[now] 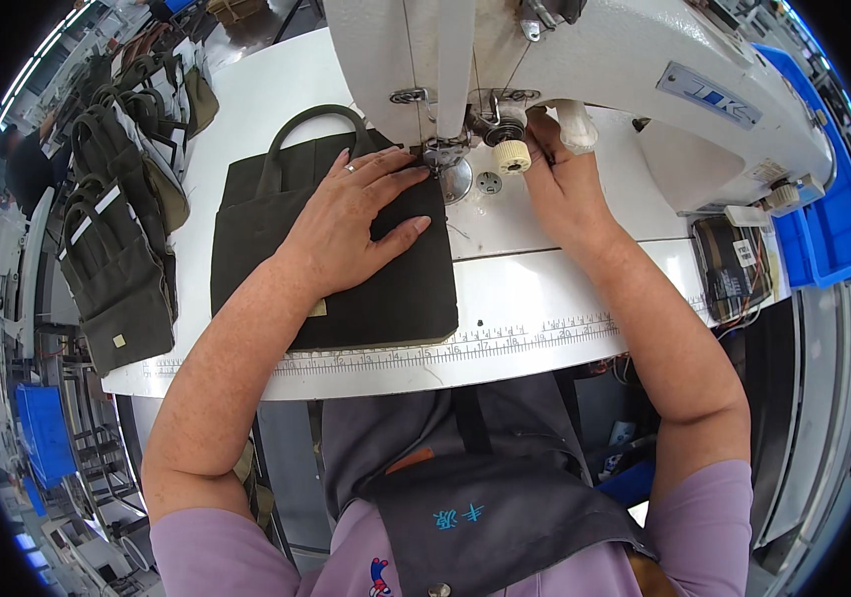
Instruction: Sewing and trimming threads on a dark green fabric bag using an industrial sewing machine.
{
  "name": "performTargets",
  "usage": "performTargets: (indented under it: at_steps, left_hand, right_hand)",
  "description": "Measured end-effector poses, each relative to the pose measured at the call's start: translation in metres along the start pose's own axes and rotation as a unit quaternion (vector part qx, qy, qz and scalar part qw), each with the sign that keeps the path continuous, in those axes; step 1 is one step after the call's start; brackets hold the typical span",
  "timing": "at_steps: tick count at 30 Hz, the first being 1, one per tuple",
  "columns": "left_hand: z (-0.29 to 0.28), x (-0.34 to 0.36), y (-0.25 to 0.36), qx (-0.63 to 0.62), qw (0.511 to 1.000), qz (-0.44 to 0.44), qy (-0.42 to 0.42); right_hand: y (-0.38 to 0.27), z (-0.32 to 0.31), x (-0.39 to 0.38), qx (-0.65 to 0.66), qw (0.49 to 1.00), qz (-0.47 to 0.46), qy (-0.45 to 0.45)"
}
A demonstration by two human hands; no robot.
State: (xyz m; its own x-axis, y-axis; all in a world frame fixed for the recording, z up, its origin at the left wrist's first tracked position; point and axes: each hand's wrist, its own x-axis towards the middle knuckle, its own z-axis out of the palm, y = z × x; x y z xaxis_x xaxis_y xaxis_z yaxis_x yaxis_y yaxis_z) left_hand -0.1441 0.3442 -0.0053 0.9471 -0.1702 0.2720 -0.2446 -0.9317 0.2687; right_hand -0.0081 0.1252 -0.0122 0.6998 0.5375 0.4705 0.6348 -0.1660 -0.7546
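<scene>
A dark olive fabric bag (pixel 276 234) with a looped handle lies flat on the white sewing machine table. My left hand (pixel 356 204) rests on its right half, palm down with fingers spread, a ring on one finger. Those fingertips reach close to the needle and presser foot (pixel 445 154) at the bag's right edge. To the right of the needle, my right hand (pixel 567 184) reaches up under the arm of the white sewing machine (pixel 635 70). The cream tension knob (pixel 512 156) and machine parts hide most of its fingers, so whatever they touch is out of sight.
Several similar dark bags (pixel 122 269) lie in a stack at the table's left edge. A printed ruler strip (pixel 505 338) runs along the front edge. At the right stand a dark box with wires (pixel 729 264) and a blue plastic bin (pixel 824 234).
</scene>
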Motion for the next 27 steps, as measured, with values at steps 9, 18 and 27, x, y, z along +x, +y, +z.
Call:
performTargets:
  at_steps: [9, 18, 27]
  left_hand:
    - [-0.001, -0.003, 0.001, 0.004, 1.0, -0.004, -0.015]
    - [-0.001, -0.006, 0.006, 0.001, 1.0, -0.001, -0.012]
    - [0.0, 0.003, -0.002, 0.004, 1.0, -0.016, -0.008]
  right_hand:
    - [-0.007, -0.001, 0.003, 0.113, 0.993, 0.037, 0.028]
    - [-0.005, -0.001, 0.0, 0.108, 0.994, 0.01, 0.027]
    - [0.002, -0.007, -0.005, -0.008, 0.996, 0.014, -0.087]
